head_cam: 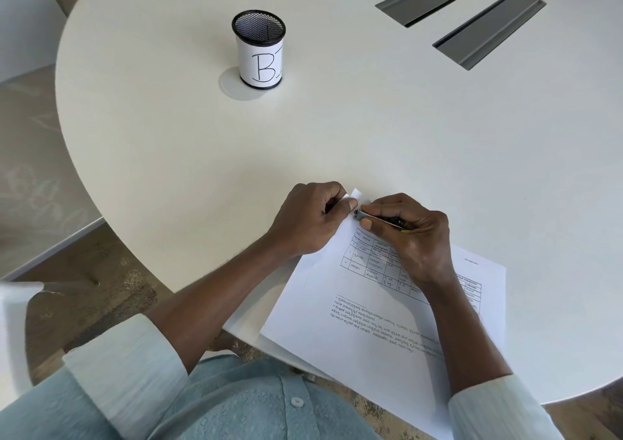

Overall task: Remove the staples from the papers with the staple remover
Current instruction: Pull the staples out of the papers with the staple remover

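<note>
A stack of printed papers lies tilted at the near edge of the white round table. My left hand pinches the papers' top corner, which is folded up between thumb and fingers. My right hand grips a small metal staple remover, its tip pressed against that same corner just beside my left thumb. The staple itself is hidden by my fingers.
A black mesh pen cup with a white label marked "B" stands far back on the left. Two grey cable slots are set into the table at the back right. The papers overhang the table's near edge.
</note>
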A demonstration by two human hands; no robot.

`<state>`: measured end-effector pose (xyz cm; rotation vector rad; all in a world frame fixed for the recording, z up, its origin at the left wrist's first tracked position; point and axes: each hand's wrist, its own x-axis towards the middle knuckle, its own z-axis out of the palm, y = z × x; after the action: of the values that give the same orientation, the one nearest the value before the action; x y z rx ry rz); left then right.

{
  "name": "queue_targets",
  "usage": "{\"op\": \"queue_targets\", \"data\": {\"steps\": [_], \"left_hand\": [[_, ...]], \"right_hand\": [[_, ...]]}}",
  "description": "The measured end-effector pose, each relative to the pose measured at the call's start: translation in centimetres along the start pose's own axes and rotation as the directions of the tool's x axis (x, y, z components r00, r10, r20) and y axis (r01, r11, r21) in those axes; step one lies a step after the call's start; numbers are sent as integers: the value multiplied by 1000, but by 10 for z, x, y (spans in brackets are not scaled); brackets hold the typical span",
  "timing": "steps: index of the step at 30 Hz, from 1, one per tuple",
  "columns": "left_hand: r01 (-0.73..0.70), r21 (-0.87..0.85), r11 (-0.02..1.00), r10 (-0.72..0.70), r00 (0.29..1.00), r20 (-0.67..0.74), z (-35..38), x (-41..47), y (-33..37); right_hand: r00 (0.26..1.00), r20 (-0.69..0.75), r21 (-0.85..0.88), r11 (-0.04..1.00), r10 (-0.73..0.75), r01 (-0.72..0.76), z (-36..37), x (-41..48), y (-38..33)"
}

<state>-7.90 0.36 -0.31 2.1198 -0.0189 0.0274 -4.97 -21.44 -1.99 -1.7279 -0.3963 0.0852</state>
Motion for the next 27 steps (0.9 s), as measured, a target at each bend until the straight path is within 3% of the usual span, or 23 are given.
{"op": "queue_targets", "data": {"steps": [27], "left_hand": [[24, 22, 999, -25, 998, 51, -1, 1, 1]], "right_hand": [[989, 137, 42, 998, -55, 50, 1, -1, -2]]}}
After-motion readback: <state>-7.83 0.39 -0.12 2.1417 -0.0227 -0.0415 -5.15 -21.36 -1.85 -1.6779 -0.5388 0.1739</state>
